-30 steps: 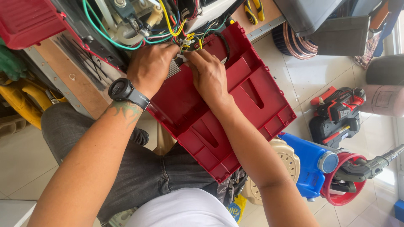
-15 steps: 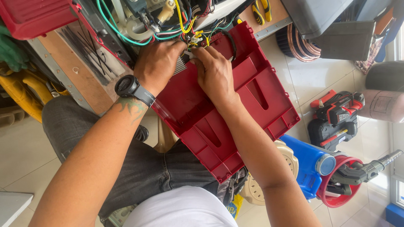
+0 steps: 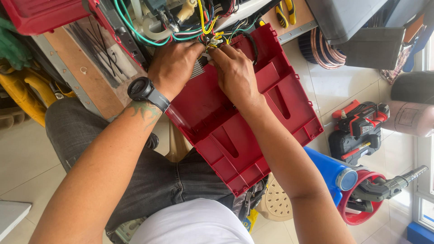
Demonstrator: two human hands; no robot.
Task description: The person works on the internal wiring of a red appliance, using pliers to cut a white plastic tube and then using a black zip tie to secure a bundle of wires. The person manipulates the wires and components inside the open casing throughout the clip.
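Workbench clutter half-hides the wires (image 3: 209, 39) both hands (image 3: 205, 68) pinch above the red panel (image 3: 253, 131).

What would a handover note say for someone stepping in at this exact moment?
Left hand: closed around the wire bundle; dark watch on its wrist.
Right hand: fingertips pinching small connectors at the wire ends.
Red plastic cover: lies open on the lap, under both hands.
Yellow-handled pliers: on the bench, untouched.
Done: cover is off and the wiring exposed.
Left: the connectors are not yet released; the cover is not refitted.
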